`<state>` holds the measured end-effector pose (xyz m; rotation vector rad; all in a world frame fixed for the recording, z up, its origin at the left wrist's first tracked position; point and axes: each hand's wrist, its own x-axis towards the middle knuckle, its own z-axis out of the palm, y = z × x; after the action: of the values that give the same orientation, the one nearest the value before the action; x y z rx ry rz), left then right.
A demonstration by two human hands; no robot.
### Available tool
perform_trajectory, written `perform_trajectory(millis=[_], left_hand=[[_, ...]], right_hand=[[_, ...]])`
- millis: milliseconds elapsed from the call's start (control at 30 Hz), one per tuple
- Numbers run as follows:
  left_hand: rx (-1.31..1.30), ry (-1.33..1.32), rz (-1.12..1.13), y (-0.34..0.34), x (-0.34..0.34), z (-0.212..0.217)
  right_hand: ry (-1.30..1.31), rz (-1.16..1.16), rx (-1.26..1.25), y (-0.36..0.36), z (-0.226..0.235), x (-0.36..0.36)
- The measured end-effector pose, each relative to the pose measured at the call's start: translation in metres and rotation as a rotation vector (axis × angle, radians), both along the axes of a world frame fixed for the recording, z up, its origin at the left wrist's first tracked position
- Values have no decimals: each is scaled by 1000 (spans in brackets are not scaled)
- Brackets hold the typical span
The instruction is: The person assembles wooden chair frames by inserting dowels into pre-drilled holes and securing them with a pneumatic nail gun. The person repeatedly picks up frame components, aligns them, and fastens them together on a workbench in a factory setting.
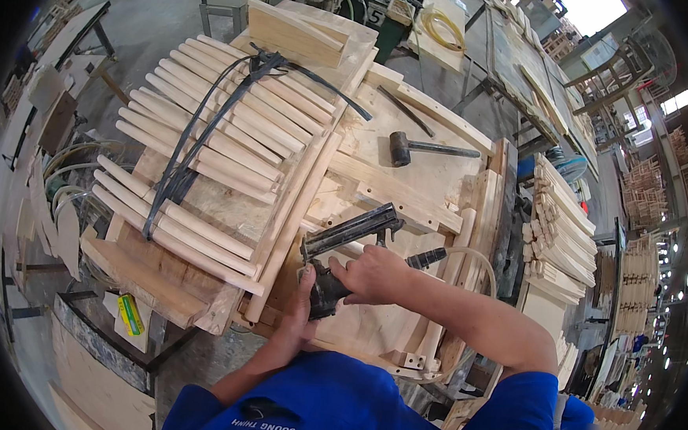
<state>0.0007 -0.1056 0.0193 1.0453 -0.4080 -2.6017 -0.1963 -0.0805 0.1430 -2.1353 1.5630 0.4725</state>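
Note:
A black air nail gun [351, 230] is held over the workbench in front of my chest, its long magazine slanting up to the right. Wrapped around its handle side is my right hand [376, 275], closed, with a finger reaching over the tool's body. My left hand [302, 303] grips the rounded black head from the left, thumb up along its side. From the handle's end, a pale air hose [479, 259] curves away to the right. Light wooden frame parts with drilled holes, such as a rail [407, 206], lie on the bench under and beyond the tool.
A black mallet [400, 149] and a dark metal bar [405, 110] lie at the bench's far side. On the left, several round wooden spindles [240, 118] lie in rows under black straps [199, 139]. Stacked wooden pieces [552, 228] stand at right. A yellow-green box [130, 315] sits lower left.

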Motion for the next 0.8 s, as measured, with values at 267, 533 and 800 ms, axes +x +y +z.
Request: perform_trajectory(millis=[267, 533, 800], left_hand=[[0, 32, 21, -22, -9, -2], [-35, 22, 34, -19, -8, -10], [-23, -89, 72, -12, -20, -8]], right_hand=[[1, 24, 19, -24, -8, -9], [-38, 24, -42, -19, -6, -7], [-21, 52, -73, -15, -16, -18]])
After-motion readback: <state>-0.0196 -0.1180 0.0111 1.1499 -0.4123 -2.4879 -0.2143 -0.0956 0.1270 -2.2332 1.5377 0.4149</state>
